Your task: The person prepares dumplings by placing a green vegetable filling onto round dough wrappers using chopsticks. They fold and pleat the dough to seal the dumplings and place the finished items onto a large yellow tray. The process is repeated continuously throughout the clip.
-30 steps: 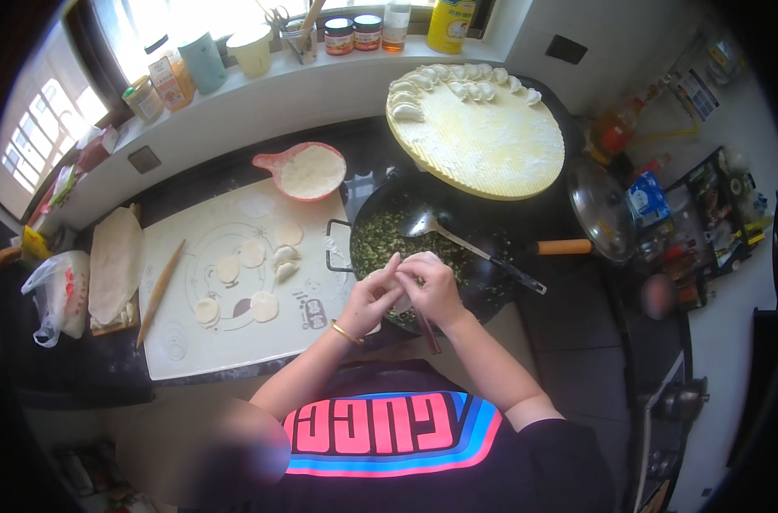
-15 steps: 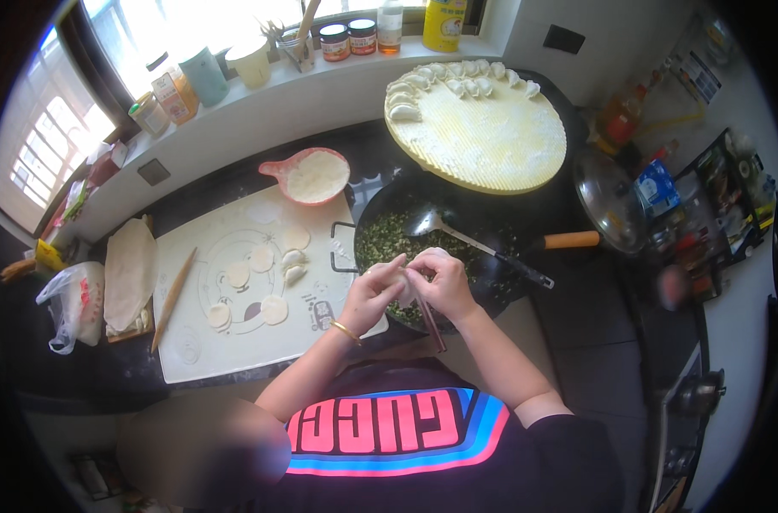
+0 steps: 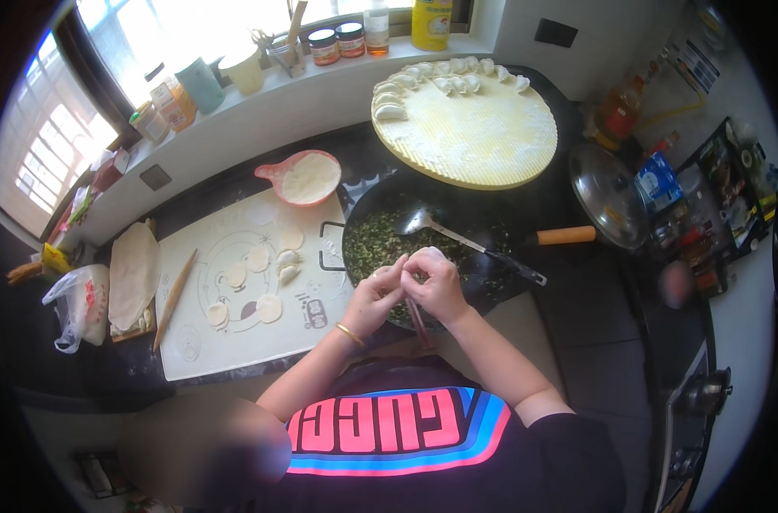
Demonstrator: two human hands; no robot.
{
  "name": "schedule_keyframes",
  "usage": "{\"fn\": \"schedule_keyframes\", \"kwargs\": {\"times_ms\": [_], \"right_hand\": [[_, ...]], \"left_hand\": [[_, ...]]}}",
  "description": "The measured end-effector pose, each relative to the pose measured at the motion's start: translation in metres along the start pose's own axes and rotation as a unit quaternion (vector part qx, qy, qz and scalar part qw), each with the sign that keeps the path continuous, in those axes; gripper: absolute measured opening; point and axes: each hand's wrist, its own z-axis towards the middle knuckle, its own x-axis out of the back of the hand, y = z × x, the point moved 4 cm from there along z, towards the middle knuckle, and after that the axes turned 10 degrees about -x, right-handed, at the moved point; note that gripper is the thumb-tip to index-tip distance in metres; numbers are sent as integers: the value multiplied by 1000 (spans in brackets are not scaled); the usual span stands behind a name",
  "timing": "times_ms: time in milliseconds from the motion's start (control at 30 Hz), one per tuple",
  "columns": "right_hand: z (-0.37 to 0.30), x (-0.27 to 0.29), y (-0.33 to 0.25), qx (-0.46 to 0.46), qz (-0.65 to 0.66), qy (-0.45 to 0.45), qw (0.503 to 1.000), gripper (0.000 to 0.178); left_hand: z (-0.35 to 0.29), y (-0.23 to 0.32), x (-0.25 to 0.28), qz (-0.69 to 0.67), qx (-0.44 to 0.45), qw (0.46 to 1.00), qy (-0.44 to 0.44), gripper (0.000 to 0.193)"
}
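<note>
Over the near rim of the wok [image 3: 483, 224], the left hand [image 3: 374, 297] and right hand [image 3: 437, 284] stay pressed together, pinching a pale dumpling [image 3: 409, 267] — hardly moved since before. Open room lies left, on the white mat [image 3: 235, 333] — round wrappers [image 3: 269, 308] scattered there.

We stood in a home kitchen: a dark bench [image 3: 235, 192] carried a wok [image 3: 432, 231] of green filling, a floured mat [image 3: 244, 299] with dough rounds, a tray [image 3: 466, 128] of dumplings, and jars [image 3: 338, 43] lined the windowsill.
</note>
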Motion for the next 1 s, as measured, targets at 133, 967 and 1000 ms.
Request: {"fn": "schedule_keyframes", "kwargs": {"times_ms": [133,967,1000], "right_hand": [[1,5,2,12,34,10,999,6],[4,34,30,-79,95,-90,988,6],[4,37,34,-87,98,-100,986,5]], "left_hand": [[0,-12,-2,-76,32,996,42,46],[9,-9,-33,-57,8,995,86,42],[10,-8,-34,-56,6,994,92,42]]}}
